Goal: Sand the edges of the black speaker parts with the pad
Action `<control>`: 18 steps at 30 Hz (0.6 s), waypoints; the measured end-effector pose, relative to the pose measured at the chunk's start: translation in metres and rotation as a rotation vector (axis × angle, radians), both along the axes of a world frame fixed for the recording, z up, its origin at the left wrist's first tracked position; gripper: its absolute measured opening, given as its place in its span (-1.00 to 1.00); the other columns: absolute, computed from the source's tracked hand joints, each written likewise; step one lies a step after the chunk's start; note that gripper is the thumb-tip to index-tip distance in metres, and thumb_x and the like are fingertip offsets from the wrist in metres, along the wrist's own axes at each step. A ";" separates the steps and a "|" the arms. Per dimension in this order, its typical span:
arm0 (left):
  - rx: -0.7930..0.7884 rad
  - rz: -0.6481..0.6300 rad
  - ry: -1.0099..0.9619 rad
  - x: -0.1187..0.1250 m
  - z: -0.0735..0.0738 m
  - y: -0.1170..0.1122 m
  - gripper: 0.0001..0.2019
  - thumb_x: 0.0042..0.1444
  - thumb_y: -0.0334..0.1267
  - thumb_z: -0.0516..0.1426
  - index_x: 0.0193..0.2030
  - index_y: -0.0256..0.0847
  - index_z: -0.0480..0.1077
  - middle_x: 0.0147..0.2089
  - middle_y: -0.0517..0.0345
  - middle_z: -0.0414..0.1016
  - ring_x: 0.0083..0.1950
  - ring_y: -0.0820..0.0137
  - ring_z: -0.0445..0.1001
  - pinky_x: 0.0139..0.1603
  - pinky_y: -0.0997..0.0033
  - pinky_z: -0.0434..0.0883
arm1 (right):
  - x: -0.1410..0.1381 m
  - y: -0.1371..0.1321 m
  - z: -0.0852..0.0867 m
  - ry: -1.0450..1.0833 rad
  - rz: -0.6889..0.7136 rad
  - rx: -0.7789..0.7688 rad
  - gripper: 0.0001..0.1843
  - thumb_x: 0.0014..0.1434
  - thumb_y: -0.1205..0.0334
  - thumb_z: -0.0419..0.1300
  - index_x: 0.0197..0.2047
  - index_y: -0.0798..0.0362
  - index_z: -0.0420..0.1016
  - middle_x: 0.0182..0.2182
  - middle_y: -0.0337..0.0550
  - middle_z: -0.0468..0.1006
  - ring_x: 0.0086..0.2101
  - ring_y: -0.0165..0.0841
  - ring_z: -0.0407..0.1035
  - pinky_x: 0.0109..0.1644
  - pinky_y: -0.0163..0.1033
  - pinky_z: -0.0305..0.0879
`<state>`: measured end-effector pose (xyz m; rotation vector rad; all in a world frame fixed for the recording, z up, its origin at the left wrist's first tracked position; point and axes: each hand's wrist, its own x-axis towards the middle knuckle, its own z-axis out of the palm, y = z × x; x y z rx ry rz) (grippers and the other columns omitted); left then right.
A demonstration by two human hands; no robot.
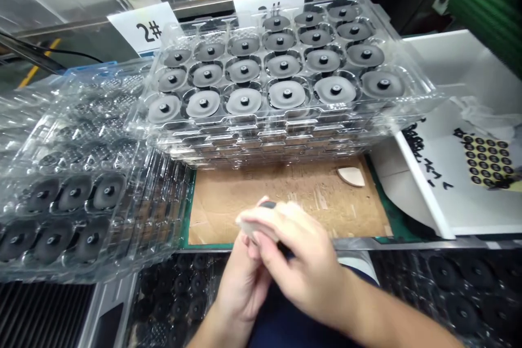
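Note:
My left hand (240,283) and my right hand (302,250) meet over the front edge of a cardboard sheet (261,187). Between them is a dark part (268,204), mostly covered by fingers, so its shape cannot be made out. My left hand is closed round it from below. Fingers and thumb of my right hand pinch a pale flat piece (249,227) against it, blurred by motion. On the cardboard's right side lies a white quarter-round piece (351,176). Beyond it, a stack of clear trays (281,125) carries rows of grey-black round parts (287,93) with central knobs.
More clear trays (134,239) with dark round parts stand at left. At right, a white bin (432,196) holds small black pieces (436,169) and a sheet of round stickers (487,160). Paper signs (147,27) stand behind. Further trays (460,293) sit below the bench edge.

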<state>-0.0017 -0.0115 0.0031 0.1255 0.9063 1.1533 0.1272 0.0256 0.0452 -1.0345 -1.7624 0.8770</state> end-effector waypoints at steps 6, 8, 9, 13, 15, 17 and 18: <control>-0.009 -0.006 0.035 -0.003 -0.002 -0.003 -0.49 -0.27 -0.18 0.40 -0.07 -0.06 0.50 -0.08 0.12 0.59 -0.02 0.25 0.51 0.01 0.39 0.44 | -0.008 0.005 0.001 -0.195 0.152 -0.047 -0.79 0.23 0.43 0.07 -0.16 0.13 0.51 -0.35 -0.19 0.58 -0.40 -0.39 0.36 -0.28 -0.26 0.21; 0.013 -0.043 -0.001 -0.002 -0.001 -0.003 -0.46 -0.28 -0.10 0.39 -0.06 -0.08 0.51 -0.09 0.09 0.59 0.01 0.23 0.50 0.07 0.38 0.40 | -0.008 0.004 0.001 -0.169 0.070 0.045 -0.76 0.25 0.41 0.02 -0.13 0.20 0.49 -0.35 -0.10 0.57 -0.38 -0.34 0.36 -0.27 -0.22 0.20; 0.020 -0.050 -0.016 -0.002 0.000 -0.003 -0.46 -0.28 -0.09 0.38 -0.06 -0.07 0.51 -0.09 0.10 0.59 0.02 0.24 0.49 0.08 0.39 0.39 | -0.005 0.003 0.001 -0.139 0.096 0.042 -0.76 0.25 0.42 0.02 -0.12 0.21 0.48 -0.34 -0.09 0.57 -0.36 -0.34 0.36 -0.25 -0.23 0.20; 0.036 -0.061 -0.065 -0.003 0.005 -0.001 -0.49 -0.31 -0.20 0.41 -0.10 -0.04 0.53 -0.07 0.18 0.59 -0.05 0.38 0.51 -0.03 0.54 0.41 | 0.021 -0.007 0.006 -0.138 0.294 -0.192 -0.81 0.22 0.43 0.10 -0.16 0.04 0.48 -0.36 -0.30 0.57 -0.40 -0.47 0.36 -0.26 -0.33 0.19; 0.033 -0.065 -0.094 -0.001 0.006 0.001 -0.44 -0.38 -0.19 0.43 -0.10 -0.04 0.53 -0.08 0.20 0.60 -0.07 0.41 0.52 -0.04 0.59 0.41 | 0.033 -0.009 0.006 -0.214 0.210 -0.226 -0.82 0.23 0.41 0.10 -0.15 0.01 0.47 -0.36 -0.32 0.56 -0.42 -0.47 0.34 -0.28 -0.32 0.17; 0.017 -0.074 -0.107 0.002 0.007 0.002 -0.39 -0.38 -0.17 0.43 -0.05 -0.05 0.50 -0.07 0.18 0.59 -0.05 0.40 0.51 -0.01 0.57 0.40 | 0.035 -0.006 0.005 -0.284 0.097 -0.128 -0.80 0.25 0.42 0.07 -0.11 0.03 0.46 -0.34 -0.25 0.56 -0.40 -0.42 0.33 -0.27 -0.27 0.13; 0.010 -0.087 -0.112 0.003 0.007 0.002 -0.38 -0.36 -0.15 0.42 -0.03 -0.05 0.49 -0.07 0.17 0.58 -0.02 0.37 0.50 0.01 0.54 0.40 | 0.033 -0.003 0.004 -0.299 0.065 -0.027 -0.79 0.26 0.42 0.06 -0.11 0.05 0.46 -0.34 -0.22 0.55 -0.39 -0.39 0.31 -0.26 -0.24 0.11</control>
